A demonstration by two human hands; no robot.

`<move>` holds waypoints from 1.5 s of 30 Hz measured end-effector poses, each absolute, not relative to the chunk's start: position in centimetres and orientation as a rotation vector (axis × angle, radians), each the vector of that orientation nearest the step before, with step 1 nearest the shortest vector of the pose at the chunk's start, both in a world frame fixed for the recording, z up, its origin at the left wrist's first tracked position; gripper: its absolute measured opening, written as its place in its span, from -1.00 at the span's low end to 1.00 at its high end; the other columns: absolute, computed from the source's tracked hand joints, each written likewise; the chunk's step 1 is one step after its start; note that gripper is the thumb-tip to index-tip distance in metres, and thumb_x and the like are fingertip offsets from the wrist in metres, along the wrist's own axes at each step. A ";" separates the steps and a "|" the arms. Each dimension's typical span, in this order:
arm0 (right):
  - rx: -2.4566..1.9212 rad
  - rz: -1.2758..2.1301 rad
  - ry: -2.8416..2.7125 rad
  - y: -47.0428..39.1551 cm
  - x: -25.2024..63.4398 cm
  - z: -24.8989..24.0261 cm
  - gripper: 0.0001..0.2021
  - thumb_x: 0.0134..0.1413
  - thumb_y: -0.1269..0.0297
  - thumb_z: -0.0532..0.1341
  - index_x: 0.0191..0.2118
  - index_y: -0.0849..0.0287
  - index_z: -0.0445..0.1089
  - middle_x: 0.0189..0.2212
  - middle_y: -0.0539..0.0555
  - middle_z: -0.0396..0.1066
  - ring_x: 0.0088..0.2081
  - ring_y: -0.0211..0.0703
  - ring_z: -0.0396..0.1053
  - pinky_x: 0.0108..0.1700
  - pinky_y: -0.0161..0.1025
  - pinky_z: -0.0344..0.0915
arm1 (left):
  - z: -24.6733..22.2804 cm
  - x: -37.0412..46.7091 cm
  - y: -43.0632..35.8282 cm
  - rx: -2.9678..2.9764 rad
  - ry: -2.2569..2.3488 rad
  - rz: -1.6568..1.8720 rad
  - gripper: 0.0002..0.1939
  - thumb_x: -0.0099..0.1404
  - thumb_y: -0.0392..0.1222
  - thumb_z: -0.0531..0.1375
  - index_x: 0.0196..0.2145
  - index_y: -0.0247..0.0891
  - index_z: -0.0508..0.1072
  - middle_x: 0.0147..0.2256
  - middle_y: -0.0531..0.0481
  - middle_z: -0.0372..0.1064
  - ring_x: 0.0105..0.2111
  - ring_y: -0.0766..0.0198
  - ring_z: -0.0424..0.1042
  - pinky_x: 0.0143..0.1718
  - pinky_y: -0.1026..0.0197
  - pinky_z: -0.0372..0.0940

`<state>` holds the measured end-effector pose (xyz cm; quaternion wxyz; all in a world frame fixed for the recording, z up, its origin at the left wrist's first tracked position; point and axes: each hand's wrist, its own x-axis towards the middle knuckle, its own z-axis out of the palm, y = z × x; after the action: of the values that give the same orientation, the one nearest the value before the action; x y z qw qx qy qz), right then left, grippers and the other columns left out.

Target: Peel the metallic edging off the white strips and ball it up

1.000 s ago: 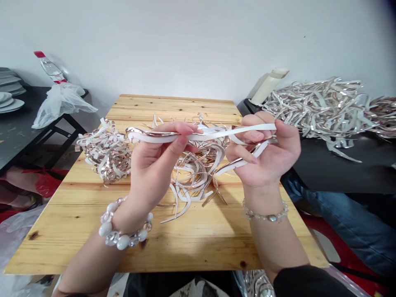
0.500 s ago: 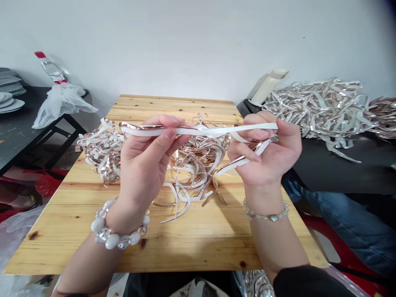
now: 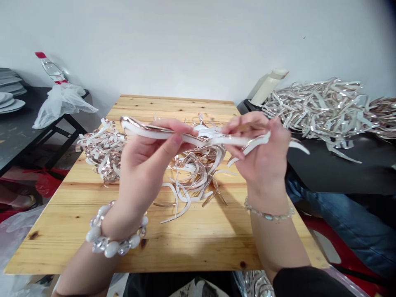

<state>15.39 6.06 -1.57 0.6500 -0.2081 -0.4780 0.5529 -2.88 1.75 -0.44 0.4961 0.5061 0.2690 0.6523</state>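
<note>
My left hand (image 3: 148, 156) pinches a curved trim strip (image 3: 148, 131), white on its face with a shiny rose-gold edge, between thumb and fingers. The strip runs across toward my right hand (image 3: 260, 148), whose fingers are closed on strips and partly blurred. A second white strip (image 3: 255, 142) crosses that palm, and a pointed end (image 3: 299, 146) sticks out past the right side of the hand. Below both hands, a loose heap of similar curved strips (image 3: 198, 173) lies on the wooden table (image 3: 192, 243). How the strips meet between my hands is hard to make out.
A pile of small rose-gold and white cut pieces (image 3: 105, 154) sits at the table's left. On the right, a dark table (image 3: 321, 173) bears a large heap of strips (image 3: 321, 105). A bottle (image 3: 52, 70) and plates (image 3: 10, 103) stand left. A person's jeans (image 3: 337, 231) show at right.
My right hand has shifted slightly left and turned, and a pointed strip end now shows beyond it. The strip in my left hand sits a little farther right; the white band stretched to my right thumb has slackened.
</note>
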 end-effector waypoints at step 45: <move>-0.837 0.544 -2.209 4.6 14.5 -2.2 -0.91 0.13 0.48 0.19 -0.26 0.21 0.41 -0.46 -0.07 0.42 -0.43 -0.35 0.32 -0.36 -0.36 0.19 | -1.8 -2.8 3.8 1.216 0.954 1.356 -0.82 0.29 -0.19 0.18 -0.45 -0.31 0.42 -0.51 0.07 0.33 -0.49 0.42 0.40 -0.42 0.38 0.38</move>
<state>14.54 4.63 -2.23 0.3512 -0.3234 -0.8532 0.2100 -2.84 3.79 -1.83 0.5165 0.5062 0.3974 0.5648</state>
